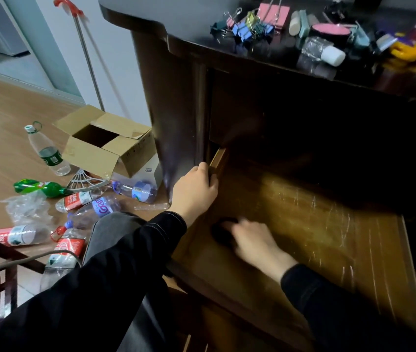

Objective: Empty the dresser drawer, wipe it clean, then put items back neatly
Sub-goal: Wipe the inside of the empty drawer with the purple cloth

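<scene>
The drawer [316, 224] is gripped by the left hand [195, 191]; inside, a dark wad [221, 233] is clutched by the right hand [254, 243].

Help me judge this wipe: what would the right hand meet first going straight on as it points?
Probably the brown wooden drawer's left side wall, just below the gripping left hand; the right hand, holding a dark blurred wad, points leftward. Depth unclear.

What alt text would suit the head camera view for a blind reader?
A person's right hand holds a blurred dark object against the bare bottom of an open drawer, while the left hand grips its left wall. Binder clips and other small items sit on the dresser top; plastic bottles litter the floor.
</scene>
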Demonstrator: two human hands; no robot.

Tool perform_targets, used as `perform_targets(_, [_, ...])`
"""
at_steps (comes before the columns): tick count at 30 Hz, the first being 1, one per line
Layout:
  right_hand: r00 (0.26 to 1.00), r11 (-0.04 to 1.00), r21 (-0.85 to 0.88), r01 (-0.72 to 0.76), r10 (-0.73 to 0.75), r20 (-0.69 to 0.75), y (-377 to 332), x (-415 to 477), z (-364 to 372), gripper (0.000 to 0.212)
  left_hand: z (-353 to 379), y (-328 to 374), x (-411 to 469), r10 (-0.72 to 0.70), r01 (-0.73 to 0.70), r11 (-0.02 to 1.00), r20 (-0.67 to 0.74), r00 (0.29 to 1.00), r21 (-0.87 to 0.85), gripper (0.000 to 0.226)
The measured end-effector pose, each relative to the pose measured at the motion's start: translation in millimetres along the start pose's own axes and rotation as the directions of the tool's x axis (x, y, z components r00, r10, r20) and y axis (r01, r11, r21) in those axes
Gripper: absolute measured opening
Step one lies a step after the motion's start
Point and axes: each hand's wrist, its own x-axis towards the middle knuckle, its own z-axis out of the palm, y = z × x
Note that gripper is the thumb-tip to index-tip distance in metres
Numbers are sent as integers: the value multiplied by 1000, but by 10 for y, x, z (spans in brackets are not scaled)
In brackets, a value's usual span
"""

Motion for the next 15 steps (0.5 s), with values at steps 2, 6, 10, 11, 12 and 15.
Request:
perform_targets(2, [989,989,12,-148,148,-20,78,225,-117,55,-7,-4,-4,4,-4,1000,3,1000,-3,23])
perform_targets(6, [988,988,14,-152,152,12,-100,249,-207,49,-13,-17,-3,-1,1,1000,18,1000,1,25])
perform_targets(10, [995,1000,-16,24,-23,97,-288,-206,-52,46,16,-23,11,3,-3,1000,-2,1000,-7,25])
perform_targets(11, [994,998,-34,55,-52,99,-283,-263,-16,44,26,-35,19,3,-3,1000,-4,1000,-9,25])
perform_targets(12, [994,997,-47,67,-63,89,-254,-269,5,44,40,-46,28,3,-3,1000,-7,1000,-11,24])
perform_targets(15, [999,997,-72,-43,44,20,-21,-24,-29,52,60,-50,33,-1,1,1000,-21,1000,-14,23])
